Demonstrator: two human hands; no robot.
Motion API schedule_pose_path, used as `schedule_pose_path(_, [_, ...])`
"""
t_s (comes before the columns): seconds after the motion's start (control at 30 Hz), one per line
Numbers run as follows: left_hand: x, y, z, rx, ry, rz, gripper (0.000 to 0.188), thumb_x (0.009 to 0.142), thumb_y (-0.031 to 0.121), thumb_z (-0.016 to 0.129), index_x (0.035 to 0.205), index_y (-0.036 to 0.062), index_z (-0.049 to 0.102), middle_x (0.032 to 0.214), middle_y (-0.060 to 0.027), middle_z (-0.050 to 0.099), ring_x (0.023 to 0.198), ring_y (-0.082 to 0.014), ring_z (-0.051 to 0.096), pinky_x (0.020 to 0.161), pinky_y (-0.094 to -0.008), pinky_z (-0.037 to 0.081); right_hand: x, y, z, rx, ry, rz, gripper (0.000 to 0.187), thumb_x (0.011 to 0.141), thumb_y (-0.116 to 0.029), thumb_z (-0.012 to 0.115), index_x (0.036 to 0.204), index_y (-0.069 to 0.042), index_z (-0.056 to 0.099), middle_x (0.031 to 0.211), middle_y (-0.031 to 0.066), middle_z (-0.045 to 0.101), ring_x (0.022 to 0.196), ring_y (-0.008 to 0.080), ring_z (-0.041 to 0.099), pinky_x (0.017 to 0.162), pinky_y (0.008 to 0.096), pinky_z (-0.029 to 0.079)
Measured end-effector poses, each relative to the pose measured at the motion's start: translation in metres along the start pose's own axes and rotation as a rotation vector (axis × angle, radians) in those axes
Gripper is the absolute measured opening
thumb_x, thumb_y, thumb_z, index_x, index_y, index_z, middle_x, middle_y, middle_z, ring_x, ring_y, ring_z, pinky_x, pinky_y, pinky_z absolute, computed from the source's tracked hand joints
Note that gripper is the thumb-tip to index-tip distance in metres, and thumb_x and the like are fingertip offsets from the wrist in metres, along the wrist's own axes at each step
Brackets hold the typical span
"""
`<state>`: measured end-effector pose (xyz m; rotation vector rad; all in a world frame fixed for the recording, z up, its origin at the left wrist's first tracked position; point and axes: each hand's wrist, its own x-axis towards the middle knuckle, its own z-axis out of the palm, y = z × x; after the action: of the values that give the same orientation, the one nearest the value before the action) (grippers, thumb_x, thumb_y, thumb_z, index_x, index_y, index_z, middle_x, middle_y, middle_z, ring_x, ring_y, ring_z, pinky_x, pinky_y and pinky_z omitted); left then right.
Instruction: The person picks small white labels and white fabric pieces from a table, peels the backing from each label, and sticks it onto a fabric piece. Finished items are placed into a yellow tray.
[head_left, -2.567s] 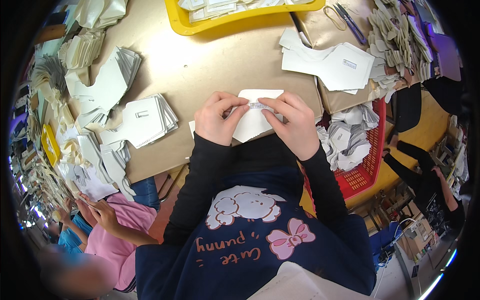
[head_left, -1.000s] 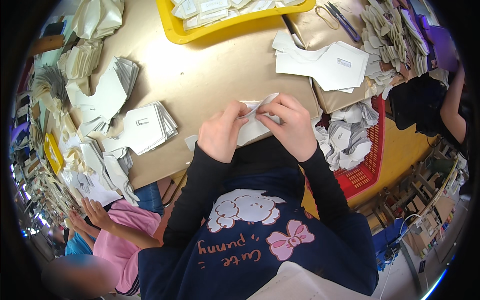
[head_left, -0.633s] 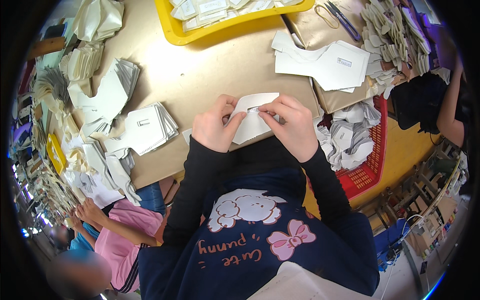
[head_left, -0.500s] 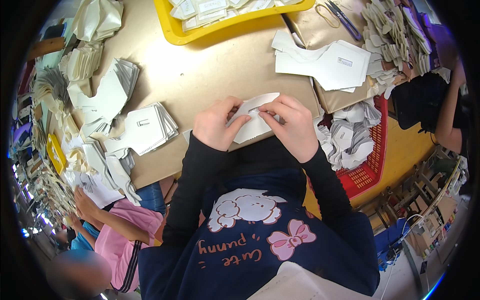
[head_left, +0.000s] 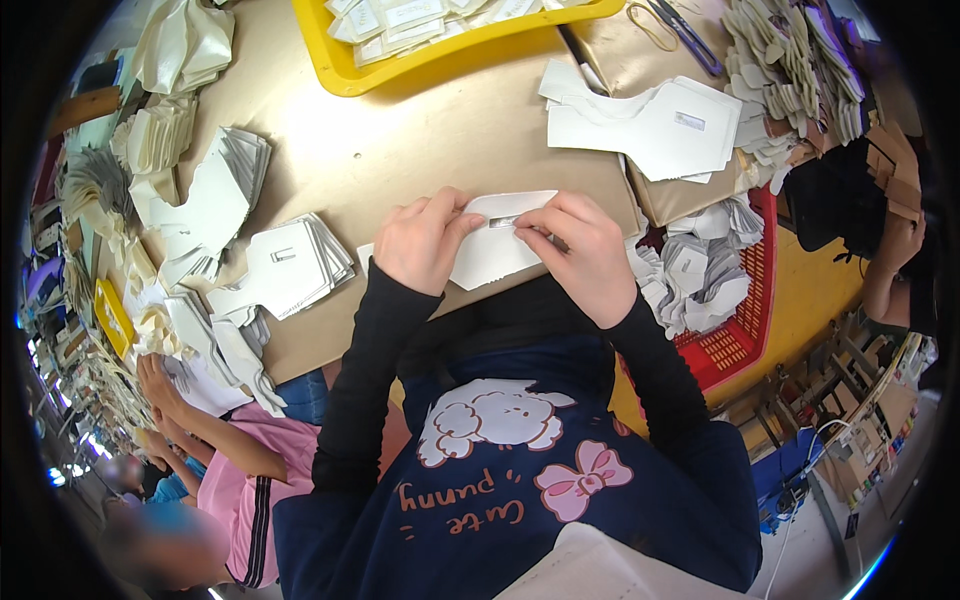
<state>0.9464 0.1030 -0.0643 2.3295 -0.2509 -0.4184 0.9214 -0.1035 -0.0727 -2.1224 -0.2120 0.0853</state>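
Note:
A white flat cut piece (head_left: pixel 492 262) with a small rectangular slot lies between my hands at the table's near edge. My left hand (head_left: pixel 417 245) is closed on its left side, thumb on top and fingers curled behind. At the slot's right end, my right hand (head_left: pixel 585 250) pinches the piece with thumb and forefinger. A greyish strip shows inside the slot; I cannot make out what it is. Left of my left hand rests a fanned stack of similar white slotted pieces (head_left: pixel 290 262). More white pieces (head_left: pixel 650 128) lie flat beyond my right hand.
A yellow tray (head_left: pixel 345 80) of small labelled pieces stands at the far side. Scissors (head_left: pixel 690 40) lie at the far right. A red basket (head_left: pixel 765 270) of white pieces is right of the table. Co-workers' hands (head_left: pixel 165 385) show left; another person's arm (head_left: pixel 890 255) shows right.
My left hand has shifted slightly left and its fingers have drawn back from the slot. The white piece now lies flatter and more of its slot shows.

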Motion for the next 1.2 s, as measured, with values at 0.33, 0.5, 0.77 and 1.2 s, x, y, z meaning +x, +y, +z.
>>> schedule_pose_path(0.33, [-0.011, 0.018, 0.006, -0.050, 0.121, -0.154, 0.021, 0.080, 0.022, 0.076, 0.089, 0.0037, 0.070, 0.082, -0.0132, 0.068, 0.077, -0.0287, 0.063, 0.069, -0.0381, 0.050, 0.000, -0.002, -0.002, -0.013, -0.051, 0.046, 0.009, 0.081, -0.003, 0.072, 0.090, -0.003, 0.070, 0.082, 0.0074, 0.058, 0.069, 0.0202, 0.058, 0.059, 0.0303, 0.048])
schedule_pose_path(0.5, [-0.011, 0.011, -0.001, -0.004, 0.066, 0.056, 0.020, 0.081, 0.018, 0.076, 0.089, 0.0013, 0.070, 0.083, -0.0097, 0.068, 0.086, -0.0241, 0.062, 0.075, -0.0345, 0.050, -0.004, -0.007, -0.006, 0.006, -0.008, 0.119, 0.028, 0.080, -0.004, 0.073, 0.107, -0.004, 0.066, 0.093, 0.0075, 0.058, 0.075, 0.0210, 0.058, 0.067, 0.0296, 0.049])
schedule_pose_path(0.77, [-0.027, 0.015, -0.019, -0.640, -0.182, -0.249, 0.024, 0.088, 0.018, 0.074, 0.098, -0.0033, 0.071, 0.085, -0.0073, 0.072, 0.080, -0.0097, 0.065, 0.078, -0.0253, 0.052, -0.019, -0.023, -0.017, 0.577, -0.114, 0.414, 0.044, 0.086, -0.007, 0.072, 0.127, 0.002, 0.059, 0.115, 0.0090, 0.065, 0.099, 0.0125, 0.061, 0.081, 0.0253, 0.049])
schedule_pose_path(1.2, [-0.034, 0.043, -0.040, -0.608, -0.225, -0.425, 0.025, 0.086, 0.021, 0.076, 0.090, -0.0033, 0.074, 0.071, -0.0045, 0.069, 0.064, -0.0053, 0.060, 0.058, -0.0213, 0.048, -0.031, -0.040, -0.026, 0.819, -0.109, 0.615, 0.023, 0.089, -0.010, 0.071, 0.103, 0.009, 0.070, 0.087, 0.0100, 0.073, 0.076, 0.0085, 0.066, 0.067, 0.0221, 0.052])
